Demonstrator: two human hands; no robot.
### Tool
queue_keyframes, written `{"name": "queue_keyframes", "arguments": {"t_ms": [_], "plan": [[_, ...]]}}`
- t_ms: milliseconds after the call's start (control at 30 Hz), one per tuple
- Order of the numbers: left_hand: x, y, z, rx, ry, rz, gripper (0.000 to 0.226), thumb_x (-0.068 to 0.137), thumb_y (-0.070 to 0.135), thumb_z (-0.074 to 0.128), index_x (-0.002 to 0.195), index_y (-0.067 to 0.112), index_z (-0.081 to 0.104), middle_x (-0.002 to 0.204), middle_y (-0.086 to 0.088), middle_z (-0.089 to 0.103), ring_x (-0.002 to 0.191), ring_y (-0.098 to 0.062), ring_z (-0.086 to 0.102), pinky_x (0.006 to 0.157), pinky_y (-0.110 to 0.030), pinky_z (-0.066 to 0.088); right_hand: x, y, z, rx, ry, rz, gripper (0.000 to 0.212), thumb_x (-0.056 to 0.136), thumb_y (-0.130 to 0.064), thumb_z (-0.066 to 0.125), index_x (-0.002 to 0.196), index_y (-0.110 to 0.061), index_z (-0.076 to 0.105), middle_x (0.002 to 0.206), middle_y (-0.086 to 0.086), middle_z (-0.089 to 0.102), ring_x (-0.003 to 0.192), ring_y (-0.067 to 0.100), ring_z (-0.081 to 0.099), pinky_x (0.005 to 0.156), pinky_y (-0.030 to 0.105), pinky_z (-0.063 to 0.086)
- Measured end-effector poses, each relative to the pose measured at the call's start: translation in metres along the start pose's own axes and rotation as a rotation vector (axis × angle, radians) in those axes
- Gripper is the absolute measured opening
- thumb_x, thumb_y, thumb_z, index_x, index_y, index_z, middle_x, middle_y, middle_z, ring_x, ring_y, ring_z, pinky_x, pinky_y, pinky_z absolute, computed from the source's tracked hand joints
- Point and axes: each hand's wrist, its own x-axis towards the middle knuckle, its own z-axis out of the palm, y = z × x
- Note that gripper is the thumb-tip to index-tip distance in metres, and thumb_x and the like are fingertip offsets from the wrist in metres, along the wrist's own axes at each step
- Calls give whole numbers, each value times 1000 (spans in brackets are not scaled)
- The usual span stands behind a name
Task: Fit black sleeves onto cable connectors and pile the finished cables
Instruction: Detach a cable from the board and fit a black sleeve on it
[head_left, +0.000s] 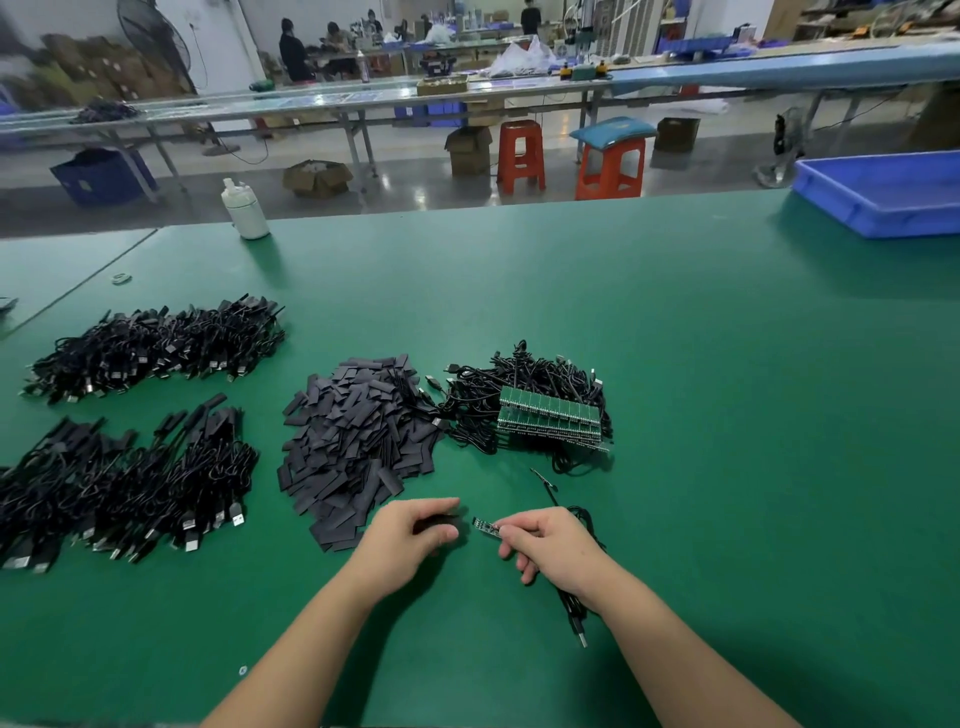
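From the head view, your left hand (410, 540) pinches a black sleeve (439, 521) in its grip, while your right hand (550, 545) pinches the cable (574, 613) just behind its bare connector (487, 526). The connector's long axis points left, straight at the sleeve's mouth, with a small gap between them. Both hover low over the surface (727, 415), near the sleeve heap (358, 441); the next move is likely to slide them together.

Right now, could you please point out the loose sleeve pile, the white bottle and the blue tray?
loose sleeve pile (358, 447): head view, middle of heap.
white bottle (248, 213): head view, its body.
blue tray (852, 208): head view, front wall.
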Motion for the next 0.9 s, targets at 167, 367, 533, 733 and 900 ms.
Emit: {"name": "queue_keyframes", "arguments": {"t_ms": [167,367,533,733,900], "plan": [[-2,-3,1,-158,38,-15,29,87,3,71,98,30,74,86,6,77,75,-17,73,73,-24,58,0,0,1,10,-11,8,15,98,-16,60,101,-26,72,77,-3,73,58,8,58,58,25,54],[-3,-5,8,-346,31,-36,19,87,-2,69,94,14,75,79,-11,76,71,-22,69,72,-31,58,-1,-2,-1,8,-26,11,16,98,-16,60,101,-25,73,76,-3,73,58,8,58,58,24,53],[-4,-1,11,-329,15,-28,21,87,-1,70,99,16,75,81,-6,77,73,-18,71,75,-28,58,0,-1,-1,-12,-37,10,15,98,-17,60,104,-24,73,77,-3,73,58,8,58,58,24,53],[-7,2,10,-288,-30,-35,21,87,0,70,102,15,74,83,-4,77,75,-15,71,76,-25,57,0,0,-1,-17,-31,10,15,98,-18,60,102,-26,72,77,-3,73,58,8,58,59,24,54],[-8,3,11,-334,-32,-46,24,86,-3,69,103,15,74,85,-6,77,73,-13,71,73,-22,56,0,0,-1,-22,-24,15,16,98,-18,60,105,-24,73,75,-3,72,58,9,58,59,24,53]]}}
